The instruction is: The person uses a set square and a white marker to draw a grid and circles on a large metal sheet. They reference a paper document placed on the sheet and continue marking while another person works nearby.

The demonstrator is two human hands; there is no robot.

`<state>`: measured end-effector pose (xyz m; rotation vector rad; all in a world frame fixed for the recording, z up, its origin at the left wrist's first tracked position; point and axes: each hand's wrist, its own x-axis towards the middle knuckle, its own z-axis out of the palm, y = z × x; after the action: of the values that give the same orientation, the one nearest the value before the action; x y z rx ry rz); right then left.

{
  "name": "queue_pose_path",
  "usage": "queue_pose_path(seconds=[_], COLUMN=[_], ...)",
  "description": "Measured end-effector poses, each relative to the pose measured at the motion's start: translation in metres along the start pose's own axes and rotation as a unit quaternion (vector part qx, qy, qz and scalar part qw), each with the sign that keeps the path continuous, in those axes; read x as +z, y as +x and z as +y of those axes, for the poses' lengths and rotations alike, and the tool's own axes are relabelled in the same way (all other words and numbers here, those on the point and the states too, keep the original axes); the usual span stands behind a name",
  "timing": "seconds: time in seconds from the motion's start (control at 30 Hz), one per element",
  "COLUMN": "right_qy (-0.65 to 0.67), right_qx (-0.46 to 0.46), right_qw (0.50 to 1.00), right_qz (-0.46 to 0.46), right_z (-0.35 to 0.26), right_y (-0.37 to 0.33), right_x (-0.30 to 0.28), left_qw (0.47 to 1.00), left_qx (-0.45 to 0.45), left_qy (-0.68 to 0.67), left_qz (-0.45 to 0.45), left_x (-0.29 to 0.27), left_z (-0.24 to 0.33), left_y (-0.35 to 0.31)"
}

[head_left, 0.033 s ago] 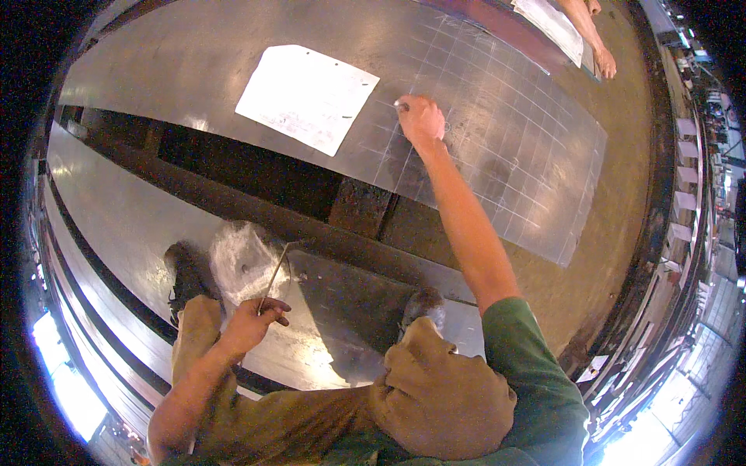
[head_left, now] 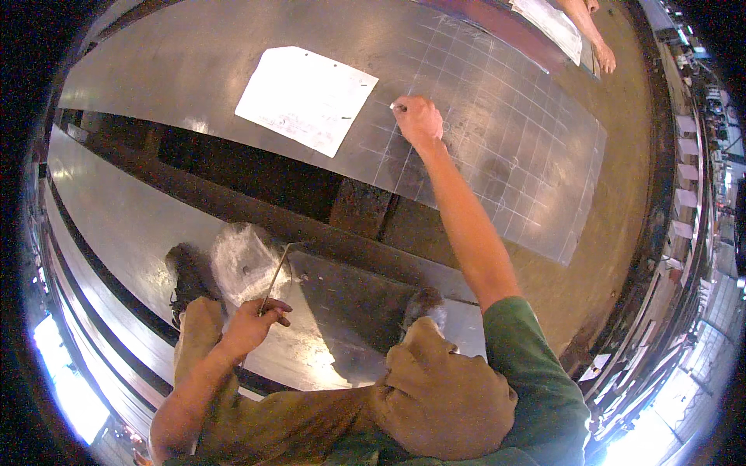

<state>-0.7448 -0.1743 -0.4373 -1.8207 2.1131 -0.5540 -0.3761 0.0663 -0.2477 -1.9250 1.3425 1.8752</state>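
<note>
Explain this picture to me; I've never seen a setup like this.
There's no machine here: these are a person's bare hands, seen from above by a wide fisheye camera worn on the head, so straight edges look curved. The left hand holds a thin rod. The right hand is over a dark metal sheet, pinching what looks like a small pale piece, too small to identify. A pale grid marks part of that sheet, and a white paper lies on it. At the upper right is another person's hand.
</note>
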Motion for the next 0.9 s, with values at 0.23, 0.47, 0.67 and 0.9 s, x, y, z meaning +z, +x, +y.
queue_pose_path(seconds=[0.23, 0.47, 0.67, 0.9], right_qy=[0.197, 0.344, 0.389, 0.41], right_qx=[0.015, 0.17, 0.188, 0.181], right_qw=[0.978, 0.915, 0.899, 0.894], right_qz=[0.063, -0.127, -0.077, -0.017], right_z=[-0.005, -0.015, 0.005, 0.058], right_y=[-0.102, -0.274, -0.311, -0.288], right_x=[-0.021, -0.049, -0.076, -0.114], left_qw=[0.998, 0.995, 0.992, 0.997], left_qx=[-0.057, -0.069, -0.051, -0.049], left_qy=[-0.009, -0.065, -0.115, -0.003], left_qz=[-0.005, 0.003, -0.009, 0.052], left_x=[0.001, 0.008, 0.007, 0.003], left_z=[0.018, 0.02, 0.024, 0.056], left_y=[-0.004, 0.001, 0.008, -0.012])
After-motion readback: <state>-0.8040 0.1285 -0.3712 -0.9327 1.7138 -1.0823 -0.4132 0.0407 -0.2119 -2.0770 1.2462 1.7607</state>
